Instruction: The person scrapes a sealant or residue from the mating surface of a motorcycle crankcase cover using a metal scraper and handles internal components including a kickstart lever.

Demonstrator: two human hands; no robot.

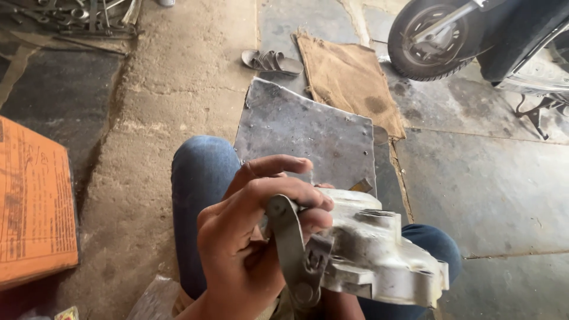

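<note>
Head view shows the left hand point(255, 237) clenched around a flat grey metal lever point(290, 249) fixed to a pale cast-metal housing point(379, 255), held near, above the person's blue-jeaned knees point(201, 178). The right hand is hidden behind the housing, so its grip cannot be told. Farther off, a dull metal sheet point(302, 130) lies on the stone floor point(492, 184), with a brown sack point(349, 77) and a sandal point(272, 61) beyond it. A scooter wheel point(427, 38) stands far right; an orange carton point(32, 201) sits at the left.
</note>
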